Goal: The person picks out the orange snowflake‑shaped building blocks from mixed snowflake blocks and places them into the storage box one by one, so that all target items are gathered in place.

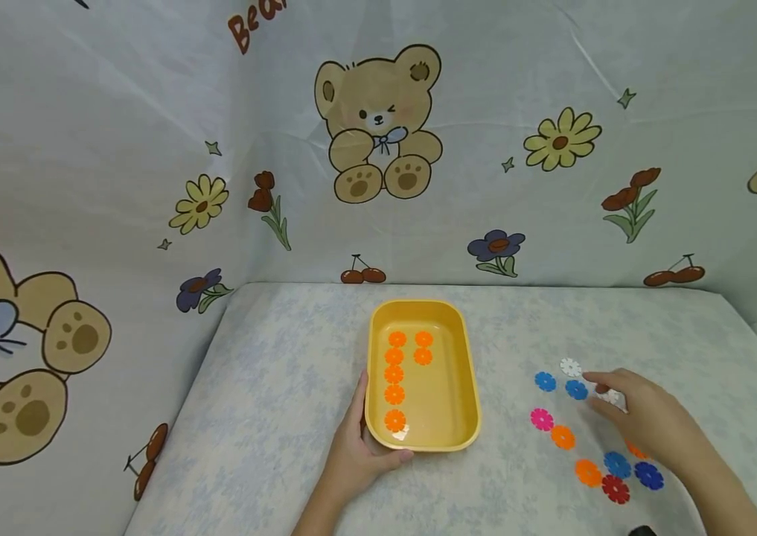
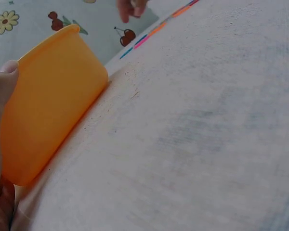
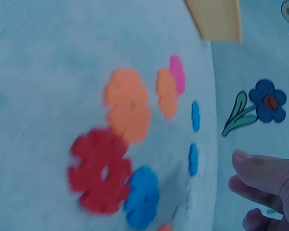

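My left hand (image 1: 350,463) grips the yellow plastic tray (image 1: 472,402) at its near left corner, thumb on the near rim and fingers along the side. Inside lie several orange flower-shaped discs (image 1: 394,394), a longer column at left and a pair to its right. Over the table at right, my right hand (image 1: 653,417) hovers with thumb and fingers apart, nothing seen between them. Near its fingertips are a white disc (image 1: 570,367) and a blue disc (image 1: 576,389). Another white disc (image 1: 611,397) is partly hidden by the hand.
More discs lie between the tray and right forearm: a pink disc (image 1: 542,419), a red disc (image 1: 615,489), a dark blue disc (image 1: 649,476) and several others, some touching. A dark object (image 1: 642,531) shows at the bottom edge. A printed cloth (image 1: 499,201) hangs behind the table.
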Demonstrator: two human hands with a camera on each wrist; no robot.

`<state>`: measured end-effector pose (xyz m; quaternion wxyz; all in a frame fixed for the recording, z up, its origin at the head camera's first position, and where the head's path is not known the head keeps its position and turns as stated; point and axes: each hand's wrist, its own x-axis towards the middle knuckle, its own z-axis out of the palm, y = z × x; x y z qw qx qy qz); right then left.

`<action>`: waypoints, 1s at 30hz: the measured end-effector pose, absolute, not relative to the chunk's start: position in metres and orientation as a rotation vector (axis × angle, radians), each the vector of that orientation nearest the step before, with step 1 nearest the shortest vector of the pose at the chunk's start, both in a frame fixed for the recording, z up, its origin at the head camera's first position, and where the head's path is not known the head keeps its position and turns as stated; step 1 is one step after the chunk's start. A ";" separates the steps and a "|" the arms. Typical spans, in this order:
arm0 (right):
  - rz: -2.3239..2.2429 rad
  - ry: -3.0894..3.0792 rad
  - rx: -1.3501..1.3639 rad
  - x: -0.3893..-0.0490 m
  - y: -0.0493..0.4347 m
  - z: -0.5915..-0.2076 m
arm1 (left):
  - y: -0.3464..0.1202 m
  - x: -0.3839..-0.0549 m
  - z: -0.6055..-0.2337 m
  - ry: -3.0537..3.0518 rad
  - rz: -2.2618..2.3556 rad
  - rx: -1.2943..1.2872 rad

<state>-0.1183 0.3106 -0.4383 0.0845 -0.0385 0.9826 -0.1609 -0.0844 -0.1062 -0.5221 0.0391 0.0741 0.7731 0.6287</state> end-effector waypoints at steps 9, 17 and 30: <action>-0.392 2.728 0.079 -0.095 0.365 -0.477 | -0.106 -0.085 -0.524 2.364 1.928 0.182; -0.458 2.784 0.050 -0.086 0.375 -0.487 | -0.107 -0.085 -0.523 2.359 1.935 0.221; -0.476 2.833 -0.007 -0.091 0.373 -0.490 | -0.107 -0.085 -0.524 2.367 1.922 0.198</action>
